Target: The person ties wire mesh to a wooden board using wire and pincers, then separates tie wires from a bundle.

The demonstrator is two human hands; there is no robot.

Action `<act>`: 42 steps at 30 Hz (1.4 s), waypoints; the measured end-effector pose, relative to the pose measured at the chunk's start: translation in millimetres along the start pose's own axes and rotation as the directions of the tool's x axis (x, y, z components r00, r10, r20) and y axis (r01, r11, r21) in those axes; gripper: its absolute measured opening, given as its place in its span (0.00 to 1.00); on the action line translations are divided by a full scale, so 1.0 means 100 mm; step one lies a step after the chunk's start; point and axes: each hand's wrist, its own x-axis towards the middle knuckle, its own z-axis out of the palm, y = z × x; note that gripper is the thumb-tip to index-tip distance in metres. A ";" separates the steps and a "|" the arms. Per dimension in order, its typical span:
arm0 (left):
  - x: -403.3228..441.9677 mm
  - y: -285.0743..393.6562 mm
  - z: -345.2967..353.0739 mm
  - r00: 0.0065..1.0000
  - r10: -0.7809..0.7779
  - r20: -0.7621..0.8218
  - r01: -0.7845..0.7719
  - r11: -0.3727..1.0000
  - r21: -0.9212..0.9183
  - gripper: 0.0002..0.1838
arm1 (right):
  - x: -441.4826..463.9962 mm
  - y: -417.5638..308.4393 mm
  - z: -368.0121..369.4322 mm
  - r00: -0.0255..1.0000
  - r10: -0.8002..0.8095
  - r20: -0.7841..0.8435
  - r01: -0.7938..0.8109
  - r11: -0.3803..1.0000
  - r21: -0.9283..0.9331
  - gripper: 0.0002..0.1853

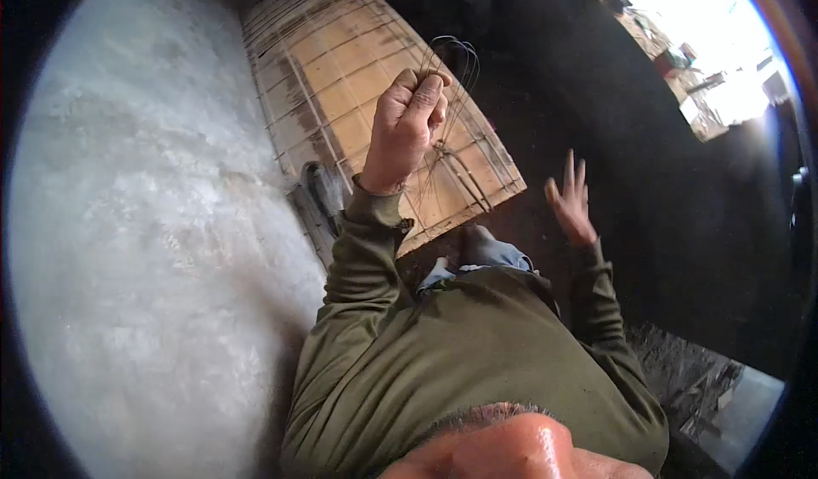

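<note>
My left hand [407, 121] is raised in front of me and closed on a bundle of thin wires [470, 60]. The wires loop out above the fist and trail down its right side. Behind the hand lies a wooden panel [349, 61] with a grid of thin bars across it. A few short bars and wire ends [464, 176] gather near the panel's lower right corner. My right hand [573, 199], slightly blurred, is held out to the right with its fingers spread and nothing in it.
A rough grey wall [162, 223] rises along the left side. A dark coiled item [322, 191] is between the wall and the panel. At the upper right, a ledge [703, 112] beside a bright opening holds small items. Debris [686, 377] lies at the lower right.
</note>
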 end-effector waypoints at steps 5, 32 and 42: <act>-0.08 -0.02 -0.20 0.985 0.059 -0.160 -0.053 0.998 0.043 0.10 | -1.61 1.62 0.79 0.720 0.411 0.560 0.036 0.783 -0.621 0.34; 0.15 -0.44 0.35 0.932 0.003 -0.363 0.084 0.971 0.223 0.10 | -0.11 2.05 -0.15 0.788 0.295 0.541 -0.222 0.955 -0.198 0.44; -0.01 -0.46 0.40 0.926 0.017 -0.378 0.082 0.966 0.244 0.09 | 0.66 1.38 0.15 0.690 0.263 0.674 -0.346 0.938 -0.012 0.51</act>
